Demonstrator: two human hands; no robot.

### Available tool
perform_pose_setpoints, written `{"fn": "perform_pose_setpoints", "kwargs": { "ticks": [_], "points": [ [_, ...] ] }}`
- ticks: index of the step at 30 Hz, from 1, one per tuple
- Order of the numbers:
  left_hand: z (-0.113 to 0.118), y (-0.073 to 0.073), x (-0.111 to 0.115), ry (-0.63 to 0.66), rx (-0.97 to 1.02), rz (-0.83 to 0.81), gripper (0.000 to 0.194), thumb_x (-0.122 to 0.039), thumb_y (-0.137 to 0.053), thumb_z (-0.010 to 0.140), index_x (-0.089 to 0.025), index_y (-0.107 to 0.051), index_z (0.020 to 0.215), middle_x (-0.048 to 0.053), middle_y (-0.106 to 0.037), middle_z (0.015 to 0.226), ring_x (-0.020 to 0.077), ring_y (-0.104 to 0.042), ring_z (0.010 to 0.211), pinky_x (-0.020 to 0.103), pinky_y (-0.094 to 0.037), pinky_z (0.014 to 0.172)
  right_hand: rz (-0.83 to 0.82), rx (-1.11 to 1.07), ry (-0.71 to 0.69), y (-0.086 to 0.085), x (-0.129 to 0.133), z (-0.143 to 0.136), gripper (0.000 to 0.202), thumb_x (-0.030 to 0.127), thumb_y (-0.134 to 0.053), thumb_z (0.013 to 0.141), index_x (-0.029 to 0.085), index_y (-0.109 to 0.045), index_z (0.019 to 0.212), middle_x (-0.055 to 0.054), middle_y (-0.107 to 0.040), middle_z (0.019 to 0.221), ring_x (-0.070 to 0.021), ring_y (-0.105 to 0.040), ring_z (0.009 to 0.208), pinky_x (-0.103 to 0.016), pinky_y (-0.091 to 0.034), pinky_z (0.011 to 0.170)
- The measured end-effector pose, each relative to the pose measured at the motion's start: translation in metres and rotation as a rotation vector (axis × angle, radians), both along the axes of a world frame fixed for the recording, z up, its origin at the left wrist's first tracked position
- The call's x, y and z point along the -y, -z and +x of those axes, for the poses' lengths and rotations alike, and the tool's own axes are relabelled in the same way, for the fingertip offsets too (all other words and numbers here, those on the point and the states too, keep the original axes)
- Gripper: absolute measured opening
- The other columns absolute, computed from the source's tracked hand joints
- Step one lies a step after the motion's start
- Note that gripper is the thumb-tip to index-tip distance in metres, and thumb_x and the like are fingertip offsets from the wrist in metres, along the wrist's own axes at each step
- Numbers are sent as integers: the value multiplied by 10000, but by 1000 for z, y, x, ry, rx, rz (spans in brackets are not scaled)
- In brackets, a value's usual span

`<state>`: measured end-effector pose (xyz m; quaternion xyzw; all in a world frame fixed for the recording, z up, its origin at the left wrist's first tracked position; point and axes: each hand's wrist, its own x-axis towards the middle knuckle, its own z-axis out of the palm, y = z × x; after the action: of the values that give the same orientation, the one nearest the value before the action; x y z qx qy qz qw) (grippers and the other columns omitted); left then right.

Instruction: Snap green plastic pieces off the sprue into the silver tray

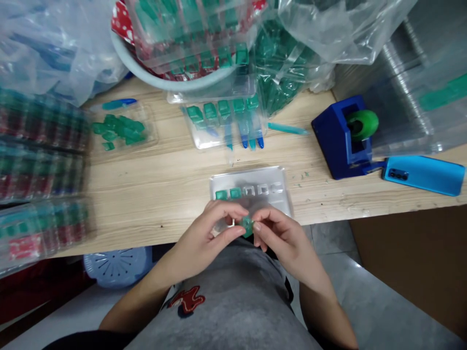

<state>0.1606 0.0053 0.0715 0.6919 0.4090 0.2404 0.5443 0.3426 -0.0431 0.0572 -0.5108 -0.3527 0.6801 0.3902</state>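
Note:
Between my left hand (215, 231) and my right hand (279, 238) is a small translucent green piece (247, 225), pinched by the fingertips of both. It looks like the green plastic pieces elsewhere on the table; its exact kind is too small to tell. Just beyond my hands lies a clear plastic blister tray (251, 176) at the table's front edge. Two green pieces (228, 194) sit in its left compartments; the compartments to their right show no green. My hands and wrists hide the tray's near left part.
A second clear tray (204, 138) holds a row of green pieces. Loose green pieces (120, 129) fill a shallow container at left. Stacked filled packs (40, 170) line the left side. At right are a blue tape dispenser (332, 146) and a blue phone (425, 175). A basin (175, 86) stands behind.

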Motion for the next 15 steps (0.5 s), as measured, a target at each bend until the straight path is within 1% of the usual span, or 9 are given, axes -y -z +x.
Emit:
{"fn": "perform_pose_setpoints", "kwargs": {
  "ticks": [2,3,5,7,9,11,15],
  "points": [
    [0,2,3,60,-152,204,148,-257,-603,937,-267,-580,1083,3,-679,974,166,-611,922,322,-447,813,-16,127,31,2,2,-3,154,342,-540,934,193,-573,911,58,-505,607,-65,-479,495,-186,-380,476],
    [2,3,3,66,-219,296,149,-253,-599,940,-262,-575,1087,5,-684,986,174,-600,936,342,-423,844,-12,193,44,2,1,-4,160,347,-528,939,195,-577,927,61,-507,603,-62,-479,476,-188,-380,473],
    [7,4,-1,22,-324,451,144,-237,-594,944,-247,-568,1085,3,-694,974,180,-577,919,361,-376,860,10,329,38,0,-3,-7,160,336,-497,954,198,-578,952,61,-525,604,-62,-499,459,-198,-397,495],
    [14,6,-9,-12,-391,529,112,-218,-586,948,-232,-578,1058,-4,-702,951,183,-558,908,370,-342,871,47,486,-7,-5,-9,-11,146,284,-466,964,189,-576,948,57,-537,583,-76,-524,462,-216,-409,530],
    [19,8,-19,-6,-403,521,70,-201,-577,950,-224,-595,1014,-13,-706,937,184,-551,911,369,-326,883,80,631,-50,-10,-15,-13,151,220,-443,963,176,-582,927,55,-523,538,-94,-531,466,-235,-403,551],
    [24,12,-29,-22,-394,466,57,-184,-583,942,-228,-613,963,-27,-708,920,183,-556,909,360,-327,877,107,731,-54,-14,-20,-14,172,187,-430,960,167,-593,908,50,-510,516,-106,-527,468,-246,-394,555],
    [32,19,-39,-137,-381,331,82,-172,-598,924,-246,-633,921,-48,-712,881,180,-575,875,347,-344,848,139,782,37,-13,-24,-7,164,224,-462,955,165,-614,949,31,-562,583,-104,-522,482,-249,-402,556]
  ]
}}
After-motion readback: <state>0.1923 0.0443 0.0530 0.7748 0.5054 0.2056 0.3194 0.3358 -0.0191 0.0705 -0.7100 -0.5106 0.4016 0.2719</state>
